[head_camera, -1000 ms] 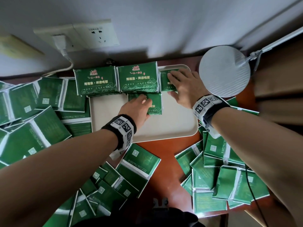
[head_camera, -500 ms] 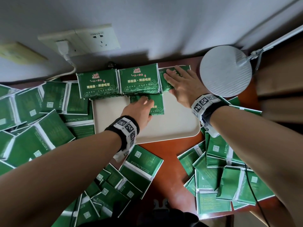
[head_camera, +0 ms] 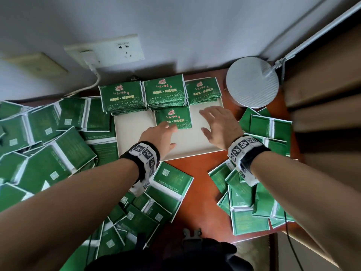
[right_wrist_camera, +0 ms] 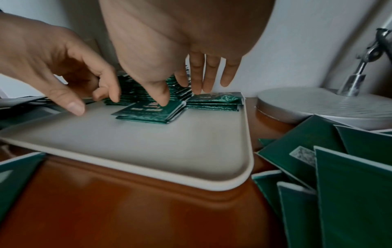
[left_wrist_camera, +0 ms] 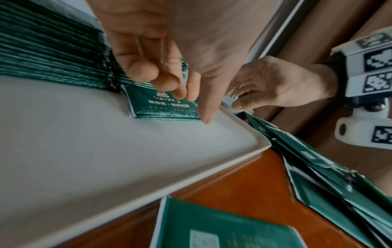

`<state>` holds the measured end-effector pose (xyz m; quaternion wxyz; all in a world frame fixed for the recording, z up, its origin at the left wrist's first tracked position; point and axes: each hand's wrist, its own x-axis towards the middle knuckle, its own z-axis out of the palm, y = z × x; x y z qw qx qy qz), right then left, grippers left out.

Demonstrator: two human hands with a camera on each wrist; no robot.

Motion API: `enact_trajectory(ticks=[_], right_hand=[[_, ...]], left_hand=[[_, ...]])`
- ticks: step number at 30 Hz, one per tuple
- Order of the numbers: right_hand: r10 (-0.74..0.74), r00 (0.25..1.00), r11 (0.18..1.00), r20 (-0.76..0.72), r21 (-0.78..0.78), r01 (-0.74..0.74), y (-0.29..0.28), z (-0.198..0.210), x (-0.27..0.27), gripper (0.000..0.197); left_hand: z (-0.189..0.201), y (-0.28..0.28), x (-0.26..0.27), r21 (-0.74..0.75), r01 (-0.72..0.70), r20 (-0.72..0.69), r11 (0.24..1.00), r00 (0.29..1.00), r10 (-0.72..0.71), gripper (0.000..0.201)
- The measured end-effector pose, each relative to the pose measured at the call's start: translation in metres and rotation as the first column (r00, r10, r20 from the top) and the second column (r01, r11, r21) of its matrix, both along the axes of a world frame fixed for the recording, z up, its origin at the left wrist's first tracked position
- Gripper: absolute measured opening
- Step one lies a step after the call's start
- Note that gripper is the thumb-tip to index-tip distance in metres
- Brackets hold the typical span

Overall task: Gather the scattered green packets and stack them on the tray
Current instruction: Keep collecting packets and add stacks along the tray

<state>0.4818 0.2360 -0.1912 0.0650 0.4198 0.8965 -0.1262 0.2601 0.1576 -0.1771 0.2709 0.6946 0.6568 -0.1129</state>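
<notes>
A: The small stack of green packets (head_camera: 172, 118) on the cream tray (head_camera: 136, 137): where does it sit against the hands?

B: Right under the fingertips of the left hand (head_camera: 160, 134). Those fingers are extended and only lightly bent, resting on the stack's near edge, not curled round it. The right hand (head_camera: 218, 126) hovers just to its right over bare tray, fingers spread and holding nothing.

A: So the step, as I read it, is squaring that stack up?

B: That's my judgement. It sits in front of the three taller stacks (head_camera: 164, 93) at the far side of the tray, touching the middle one's near edge and slightly off from that row.

A: How would you do it well?

B: Keep the left fingers flat on top so the upper packets don't slide; they look glossy and probably slip easily. Bring the right hand in against the stack's right side and nudge both sides together, then push it away from the wrists until it lines up with the row beyond.

A: Any risk?

B: Pushing too hard could tip the taller stacks just past the fingertips. Gentle pressure, low on the stack.

A: And after that?

B: Plenty left. Loose packets (head_camera: 48, 145) lie heaped on the table (head_camera: 201, 163) left of the left arm, more under the left wrist (head_camera: 170, 184), and another pile (head_camera: 252, 200) beneath the right wrist. A round lamp base (head_camera: 252, 83) stands beyond the right hand, clear of the tray.
</notes>
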Motion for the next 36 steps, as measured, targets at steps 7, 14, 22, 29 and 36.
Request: enact_trajectory(ticks=[7,14,22,29,36], right_hand=[[-0.046,0.999,0.998,0.002,-0.039,0.046,-0.085,0.035,0.01,0.052],[-0.331,0.932,0.937,0.15,-0.062,0.343,-0.155,0.068,0.075,0.054],[-0.389,0.878,0.89,0.279,-0.134,0.436,-0.164,0.066,0.168,0.066],[-0.284,0.909,0.897,0.304,-0.251,0.364,-0.163,0.041,0.223,0.079],[0.03,0.975,0.976,0.221,-0.217,0.019,-0.16,0.025,0.206,0.083]], left_hand=[[0.01,-0.056,-0.008,-0.025,0.039,0.065,0.999,0.997,-0.038,0.029],[0.018,-0.089,0.048,0.024,0.129,0.162,0.991,0.978,-0.131,0.026],[0.037,-0.068,0.127,0.064,0.183,0.132,0.981,0.973,-0.19,0.027],[0.052,-0.051,0.185,0.001,0.235,0.03,0.972,0.971,-0.235,0.031],[0.059,-0.024,0.197,-0.013,0.258,-0.079,0.966,0.963,-0.258,0.03]])
